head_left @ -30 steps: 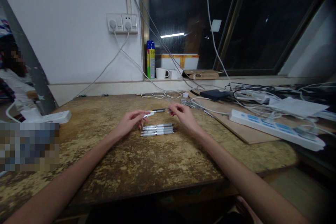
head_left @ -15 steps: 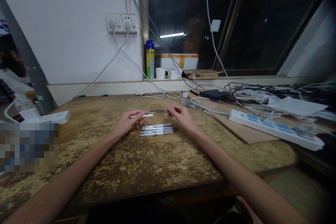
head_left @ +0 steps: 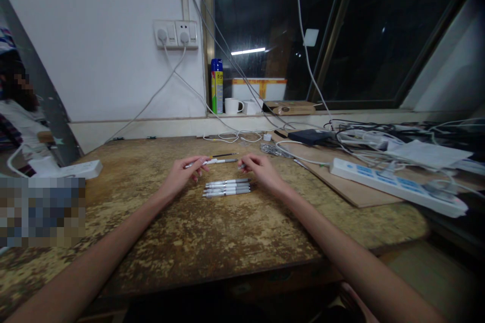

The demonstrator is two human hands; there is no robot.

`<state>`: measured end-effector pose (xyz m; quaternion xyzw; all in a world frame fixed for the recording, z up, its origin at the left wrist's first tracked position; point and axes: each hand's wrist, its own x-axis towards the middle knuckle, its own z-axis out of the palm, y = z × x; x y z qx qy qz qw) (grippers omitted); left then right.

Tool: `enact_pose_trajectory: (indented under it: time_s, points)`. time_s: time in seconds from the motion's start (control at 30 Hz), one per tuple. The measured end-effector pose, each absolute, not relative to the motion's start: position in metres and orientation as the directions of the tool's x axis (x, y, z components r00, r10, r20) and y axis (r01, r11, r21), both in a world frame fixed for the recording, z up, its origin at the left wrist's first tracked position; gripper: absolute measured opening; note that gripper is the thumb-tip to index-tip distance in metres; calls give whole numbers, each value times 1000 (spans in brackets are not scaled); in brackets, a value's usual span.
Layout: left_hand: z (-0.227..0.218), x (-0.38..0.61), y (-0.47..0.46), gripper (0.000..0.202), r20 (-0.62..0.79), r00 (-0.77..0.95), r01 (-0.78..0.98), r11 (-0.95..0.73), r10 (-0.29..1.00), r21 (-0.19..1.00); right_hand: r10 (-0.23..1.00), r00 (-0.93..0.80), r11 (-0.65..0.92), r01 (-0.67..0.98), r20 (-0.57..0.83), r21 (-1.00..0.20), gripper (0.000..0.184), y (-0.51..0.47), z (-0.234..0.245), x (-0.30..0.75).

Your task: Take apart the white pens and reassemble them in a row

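Note:
My left hand [head_left: 185, 170] is closed on a white and grey pen [head_left: 227, 161], whose grey end points right toward my other hand. Just behind that pen is a thin dark pen refill [head_left: 224, 155]; whether it lies on the table or touches my left fingers, I cannot tell. My right hand [head_left: 257, 167] is pinched a little right of the pen's grey end, apart from it. Anything between its fingertips is too small to name. Nearer to me, several white and grey pens [head_left: 227, 187] lie side by side on the worn wooden table [head_left: 212, 232].
At right, a white power strip [head_left: 397, 186] rests on a brown board [head_left: 341, 181] amid tangled cables. A crumpled clear plastic bag [head_left: 273, 149] lies behind my right hand. A spray can [head_left: 217, 86] and a white mug [head_left: 233, 105] stand on the sill. A person [head_left: 18, 106] is at far left.
The pen in my left hand now shows a grey end reaching right, where only a white part showed before. The dark refill appears slightly farther back. My right hand has barely moved.

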<state>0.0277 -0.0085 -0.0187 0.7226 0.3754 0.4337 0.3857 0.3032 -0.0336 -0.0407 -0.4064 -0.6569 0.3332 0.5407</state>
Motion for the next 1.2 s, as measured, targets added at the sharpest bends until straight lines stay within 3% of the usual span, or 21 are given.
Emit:
enact_pose_trajectory:
  time_s: [0.27,0.83,1.2]
  points:
    - [-13,32,-16,52,332,342,248,-425,879,870,868,-158,496,253,471,-830,25,-43,-33,298]
    - [-17,30,-12,51,338,362,255,-441,869,861,883,-65,470,115,465,-875,30,-42,-28,299]
    - [-14,33,-19,46,322,415,268,-453,851,850,890,-69,456,127,451,-881,28,-44,-28,296]
